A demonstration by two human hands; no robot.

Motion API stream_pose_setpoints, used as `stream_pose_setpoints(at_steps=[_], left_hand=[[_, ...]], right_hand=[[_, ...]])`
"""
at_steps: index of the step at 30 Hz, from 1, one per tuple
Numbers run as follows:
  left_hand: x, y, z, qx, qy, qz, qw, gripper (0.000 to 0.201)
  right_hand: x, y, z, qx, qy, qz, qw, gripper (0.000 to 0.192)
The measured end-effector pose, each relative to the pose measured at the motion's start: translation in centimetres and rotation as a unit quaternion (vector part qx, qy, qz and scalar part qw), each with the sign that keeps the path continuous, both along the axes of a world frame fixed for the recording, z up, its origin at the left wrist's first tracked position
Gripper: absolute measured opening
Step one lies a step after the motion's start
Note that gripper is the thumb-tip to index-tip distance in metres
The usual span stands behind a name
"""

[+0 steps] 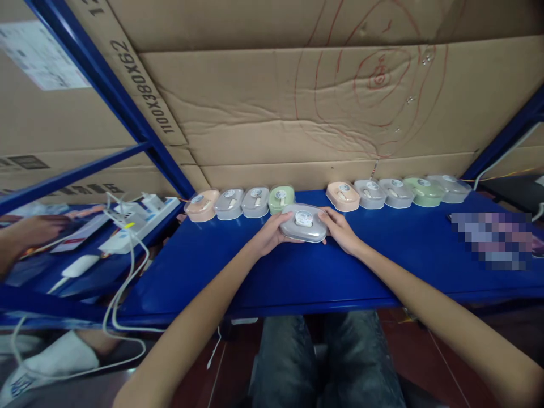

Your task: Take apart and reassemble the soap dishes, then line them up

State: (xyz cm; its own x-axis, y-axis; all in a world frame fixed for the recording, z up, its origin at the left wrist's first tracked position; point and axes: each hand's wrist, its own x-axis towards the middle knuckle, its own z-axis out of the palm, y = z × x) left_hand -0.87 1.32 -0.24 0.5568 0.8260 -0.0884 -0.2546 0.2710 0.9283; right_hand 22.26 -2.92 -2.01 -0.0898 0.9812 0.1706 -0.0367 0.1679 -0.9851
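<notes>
Left hand [272, 231] and right hand [340, 229] curled round opposite ends of a grey lidded box [306, 228], over the blue table [306, 277], fronting the gap between four boxes [230, 205] and five boxes [396, 195]. Cardboard [238, 102] behind. Left side: blue post [168, 164], white cables [111, 309], another person's hand [46, 229].

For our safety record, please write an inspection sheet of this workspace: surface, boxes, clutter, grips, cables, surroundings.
Surface: blue table, glossy, with reflections.
Boxes: grey box held; beyond it, four boxes toward the left, five boxes toward the right.
Clutter: pixelated item at right, not identifiable.
Grips: left grip and right grip hold the grey box by opposite ends.
Cables: white cables loop down at left.
Surroundings: cardboard behind, with red rings drawn; blue frame; another person's hand at far left.
</notes>
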Motion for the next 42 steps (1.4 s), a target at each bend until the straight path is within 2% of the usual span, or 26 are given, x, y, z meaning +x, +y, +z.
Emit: stream_pose_setpoints(at_steps=[4, 11, 16, 21, 32, 42], left_hand=[[0.4, 0.1, -0.5, 0.008, 0.002, 0.018, 1.000, 0.044], [1.3, -0.8, -0.6, 0.022, 0.030, 0.124, 0.992, 0.041], [1.7, -1.2, -1.0, 0.039, 0.022, 0.167, 0.985, 0.037], [1.6, -1.1, -1.2, 0.052, 0.021, 0.173, 0.983, 0.033], [1.6, -0.9, -1.4, 0.068, 0.034, 0.168, 0.983, 0.045], [1.6, -1.0, -1.3, 0.076, 0.040, 0.164, 0.983, 0.039]], right_hand=[[0.0, 0.4, -0.5, 0.014, -0.017, -0.010, 1.000, 0.054], [-0.4, 0.5, -0.4, 0.021, -0.043, -0.057, 0.997, 0.053], [-0.8, 0.1, -0.1, 0.013, -0.050, -0.085, 0.995, 0.054], [-0.6, 0.4, -0.4, 0.014, -0.049, -0.084, 0.995, 0.056], [-0.7, 1.1, -1.1, 0.035, -0.025, -0.063, 0.997, 0.058], [-0.4, 1.1, -1.4, 0.056, -0.025, -0.068, 0.996, 0.056]])
